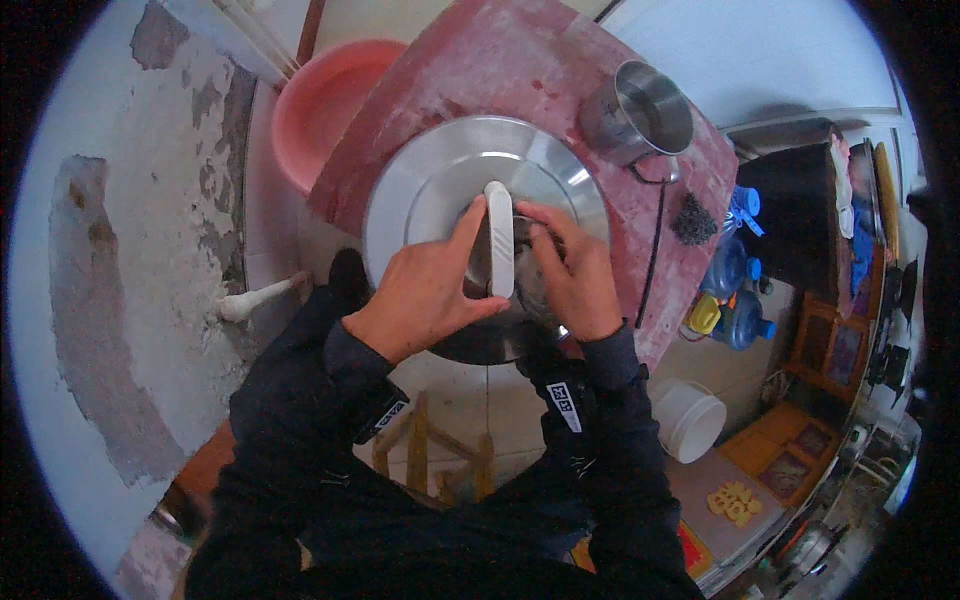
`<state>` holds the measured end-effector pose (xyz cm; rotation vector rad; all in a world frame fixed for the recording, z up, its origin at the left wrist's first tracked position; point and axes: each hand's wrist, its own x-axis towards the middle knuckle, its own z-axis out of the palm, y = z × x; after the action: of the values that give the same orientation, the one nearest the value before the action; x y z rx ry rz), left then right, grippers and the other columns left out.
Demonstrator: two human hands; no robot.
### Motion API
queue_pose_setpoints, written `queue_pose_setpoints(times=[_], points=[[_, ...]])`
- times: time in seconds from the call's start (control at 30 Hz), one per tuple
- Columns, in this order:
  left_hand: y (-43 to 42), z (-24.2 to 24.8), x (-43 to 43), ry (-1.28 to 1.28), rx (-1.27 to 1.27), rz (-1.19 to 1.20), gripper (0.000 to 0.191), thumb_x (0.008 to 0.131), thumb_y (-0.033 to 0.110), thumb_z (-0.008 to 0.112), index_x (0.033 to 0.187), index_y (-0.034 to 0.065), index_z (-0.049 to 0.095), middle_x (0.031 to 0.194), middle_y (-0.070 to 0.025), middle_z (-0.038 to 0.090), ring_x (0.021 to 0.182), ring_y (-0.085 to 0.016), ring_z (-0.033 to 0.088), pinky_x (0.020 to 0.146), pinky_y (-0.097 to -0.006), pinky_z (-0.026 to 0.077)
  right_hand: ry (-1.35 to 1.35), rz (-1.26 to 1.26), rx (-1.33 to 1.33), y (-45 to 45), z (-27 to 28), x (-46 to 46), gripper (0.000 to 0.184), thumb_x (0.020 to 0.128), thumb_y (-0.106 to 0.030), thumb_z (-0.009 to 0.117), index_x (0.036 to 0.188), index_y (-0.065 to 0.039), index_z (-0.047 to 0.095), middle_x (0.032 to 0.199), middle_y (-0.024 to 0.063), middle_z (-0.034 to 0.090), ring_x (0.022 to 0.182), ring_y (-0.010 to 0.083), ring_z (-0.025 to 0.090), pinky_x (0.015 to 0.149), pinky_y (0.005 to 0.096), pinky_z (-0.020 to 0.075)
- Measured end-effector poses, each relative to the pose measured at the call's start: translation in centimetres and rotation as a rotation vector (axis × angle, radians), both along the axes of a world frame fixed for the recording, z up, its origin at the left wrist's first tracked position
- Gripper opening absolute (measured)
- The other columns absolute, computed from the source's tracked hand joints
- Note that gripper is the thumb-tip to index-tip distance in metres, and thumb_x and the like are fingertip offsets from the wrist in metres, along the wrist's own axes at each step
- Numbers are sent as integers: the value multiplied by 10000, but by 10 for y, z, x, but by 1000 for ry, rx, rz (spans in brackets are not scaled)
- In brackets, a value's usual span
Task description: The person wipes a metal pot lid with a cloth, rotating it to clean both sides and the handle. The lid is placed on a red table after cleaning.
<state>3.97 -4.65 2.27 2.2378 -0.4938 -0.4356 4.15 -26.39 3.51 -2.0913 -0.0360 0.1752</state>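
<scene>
A large round stainless-steel lid or basin (433, 161) lies before me on a worn red table. Above its middle is a pale bar-shaped handle (501, 244) with slanted grooves on one end. My left hand (426, 289) grips it from the left, index finger by the upper end and thumb under the lower end. My right hand (581, 274) is at the handle's right side, fingers bent, fingertips near its upper end. Between handle and right hand the shiny metal is dark and cluttered with reflections, so whether that hand holds something small is unclear.
On the red table (510, 52) stand a steel mug (600, 124) and a dark scouring pad (694, 219). A pink basin (322, 112) is beyond its left edge. Blue water bottles (724, 266) and a white bucket (690, 420) are at right; a wooden stool (418, 442) is below.
</scene>
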Motion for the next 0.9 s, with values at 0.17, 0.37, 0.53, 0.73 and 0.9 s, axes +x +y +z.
queue_pose_setpoints(times=[0.17,0.37,0.53,0.73,0.9], points=[[-1,-1,-1,5,36,2,1227,745,358,915,1653,48,149,712,-133,678,647,-340,689,603,-448,529,-172,-117,59,1,1,16,314,1040,-124,569,1339,-55,634,1213,228,713,1110,347,720,932,378,539],[0,6,0,-3,32,5,1182,753,388,905,1654,75,206,691,-110,666,633,-330,682,604,-425,539,-141,-13,48,8,-10,9,320,1033,-85,560,1343,-74,640,1213,207,722,1128,330,716,940,379,536],[-5,8,-1,-46,102,30,1126,776,467,878,1632,61,269,701,-106,680,621,-327,691,624,-427,556,-189,-173,-77,-19,-5,13,230,996,-95,627,1191,1,703,1109,184,719,1027,314,705,915,371,532],[-22,3,-2,-116,116,135,1011,795,435,856,1564,19,349,793,-158,713,713,-379,725,665,-464,569,-360,-36,-318,-21,-12,2,212,925,-101,692,1121,-24,715,1080,167,686,986,359,677,888,410,528],[-22,5,2,-120,39,112,901,811,288,789,1559,32,357,1009,-237,705,876,-413,711,767,-491,564,-158,-113,-273,-51,-9,-11,201,915,-114,718,1095,-25,709,1063,156,710,992,320,690,891,379,525]])
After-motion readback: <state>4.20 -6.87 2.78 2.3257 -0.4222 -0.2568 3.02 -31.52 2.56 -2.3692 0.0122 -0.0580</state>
